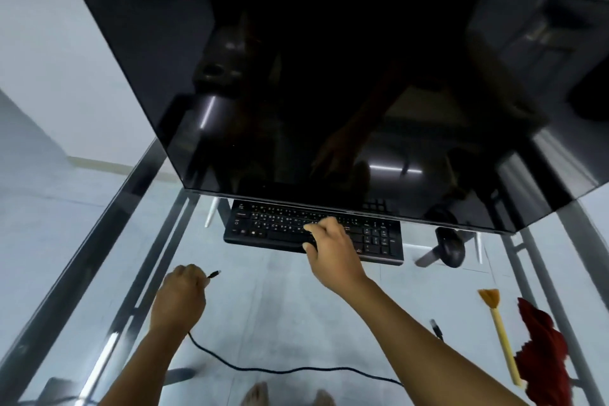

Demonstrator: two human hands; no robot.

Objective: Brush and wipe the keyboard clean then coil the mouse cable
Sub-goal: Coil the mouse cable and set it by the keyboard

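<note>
Left hand (179, 293) curls round the black cable (263, 369); right hand (333, 247) grips the keyboard (263, 224) front edge

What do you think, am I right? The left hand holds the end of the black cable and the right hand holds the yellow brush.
Not quite. The left hand does hold the end of the black cable, but the right hand grips the front edge of the keyboard. The yellow brush lies untouched at the right. The head view shows this.
</note>
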